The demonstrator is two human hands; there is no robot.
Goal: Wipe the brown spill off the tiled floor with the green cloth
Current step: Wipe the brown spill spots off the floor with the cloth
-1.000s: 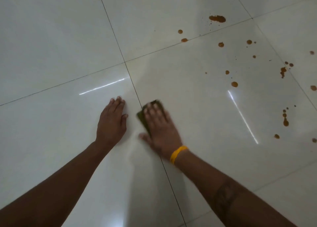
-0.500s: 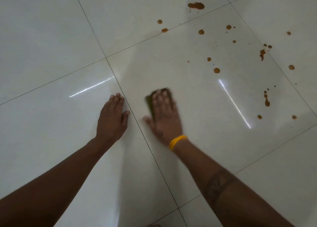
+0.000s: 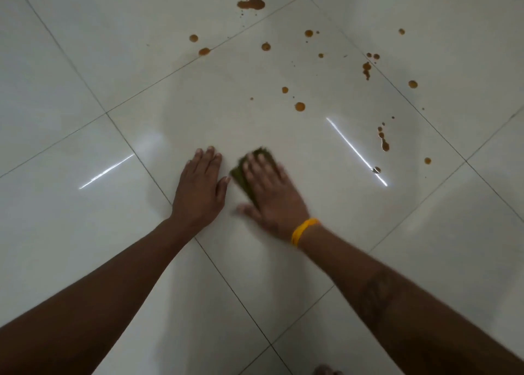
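Observation:
My right hand (image 3: 273, 193), with a yellow band at the wrist, lies flat on the green cloth (image 3: 241, 174) and presses it onto the white tiled floor (image 3: 297, 159); only the cloth's left and far edges show past the fingers. My left hand (image 3: 200, 189) rests palm down on the tile just left of the cloth, fingers together, holding nothing. The brown spill (image 3: 299, 106) is scattered as several drops and blotches beyond and to the right of the cloth, with the largest blotch (image 3: 251, 4) at the far top. The hand and cloth are blurred.
Glossy white tiles with thin dark grout lines fill the view. Two bright light streaks reflect on the floor, one (image 3: 355, 150) right of my right hand. A small part of a foot (image 3: 324, 370) shows at the bottom edge.
The view has shifted forward, so the spill sits lower and closer. My left hand has moved across the grout line onto the same tile as the cloth. My right hand keeps sliding the cloth.

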